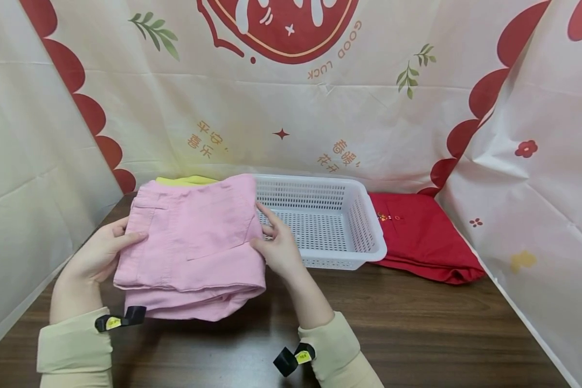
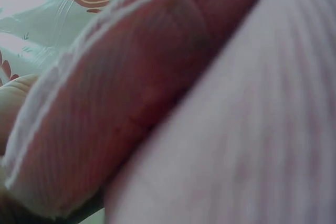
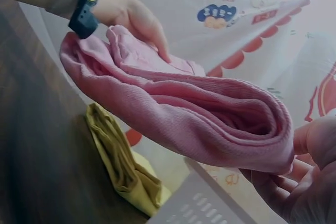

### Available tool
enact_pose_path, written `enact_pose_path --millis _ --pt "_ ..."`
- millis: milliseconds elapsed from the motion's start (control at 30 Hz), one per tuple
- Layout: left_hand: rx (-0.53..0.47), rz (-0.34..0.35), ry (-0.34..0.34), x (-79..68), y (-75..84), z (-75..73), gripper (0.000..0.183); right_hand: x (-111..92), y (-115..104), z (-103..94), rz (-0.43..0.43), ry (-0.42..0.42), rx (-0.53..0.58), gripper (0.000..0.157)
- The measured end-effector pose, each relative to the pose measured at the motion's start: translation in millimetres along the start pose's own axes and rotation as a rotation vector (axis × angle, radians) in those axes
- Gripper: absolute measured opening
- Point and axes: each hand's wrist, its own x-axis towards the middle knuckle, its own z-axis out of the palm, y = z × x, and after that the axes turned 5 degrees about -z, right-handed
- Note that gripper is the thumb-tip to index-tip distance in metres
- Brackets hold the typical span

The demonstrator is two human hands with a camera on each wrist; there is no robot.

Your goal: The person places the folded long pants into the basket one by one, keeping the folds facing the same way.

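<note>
- Head view: I note a folded pink garment (image 1: 189, 231) held up between both hands above the dark wood tabletop (image 1: 417, 318), left of centre.
- Left hand (image 1: 97, 250): grasping the garment's left edge, thumb on top, the fingers mostly hidden by the cloth.
- Right hand (image 1: 281, 245): gripping the opposite edge; the right wrist view shows its thumb and fingers at the rounded fold.
- Left wrist view: mostly close, blurred cloth; finer detail of that grip I cannot tell.
- White plastic basket (image 1: 364, 221): perforated, standing near the rear sheet, with only bare floor and walls in the visible part. The pink garment and right hand block sight of its left end.
- Yellow garment (image 1: 186, 181): lying on the tabletop left of the basket, largely screened by the pink cloth in the head view; folded, as the right wrist view shows.
- Red garment (image 1: 427, 237): folded, at the basket's right end, partly hidden by it; contact between them I cannot confirm.
- Printed sheet (image 1: 281, 108): hanging behind, with red emblem, lettering and leaf sprays.
- Pale sleeves (image 1: 75, 345): cuffs at both wrists, each beside a black wrist device (image 1: 121, 320).
</note>
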Motion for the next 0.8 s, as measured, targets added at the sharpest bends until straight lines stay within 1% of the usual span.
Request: enact_pose_path --millis 100,167,233,300,367,433,567,700,767,800 --pt "-0.040 0.012 -0.026 4.6 -0.5 5.0 0.049 0 -3 -6.0 -0.003 0.017 0.019 0.077" --pt "-0.080 0.016 -0.042 6.9 -0.6 8.0 0.055 0 -6 -9.8 -0.007 0.028 0.030 0.076" --pt "-0.127 0.015 -0.058 8.9 0.0 11.5 0.053 -1 -8 -13.7 -0.012 0.043 0.037 0.075" --pt "-0.169 0.008 -0.062 10.9 0.9 15.6 0.044 -1 -10 -17.6 -0.017 0.062 0.048 0.075" --pt "-0.195 0.005 -0.045 13.7 2.2 20.1 0.036 0 -12 -21.5 -0.025 0.078 0.053 0.073" --pt "-0.206 -0.002 -0.013 16.8 3.8 25.0 0.032 0 -14 -24.9 -0.029 0.089 0.055 0.072" --pt "-0.221 -0.001 0.054 23.6 7.1 34.4 0.031 -1 -16 -30.3 -0.039 0.100 0.057 0.071" --pt "-0.257 -0.004 0.085 30.6 9.4 44.1 0.028 -1 -18 -36.5 -0.050 0.123 0.054 0.070" --pt "-0.266 -0.018 0.098 34.8 9.8 48.8 0.026 0 -19 -40.3 -0.047 0.137 0.055 0.070" --pt "-0.268 -0.032 0.107 37.0 9.9 51.1 0.028 1 -20 -42.5 -0.044 0.142 0.057 0.069"
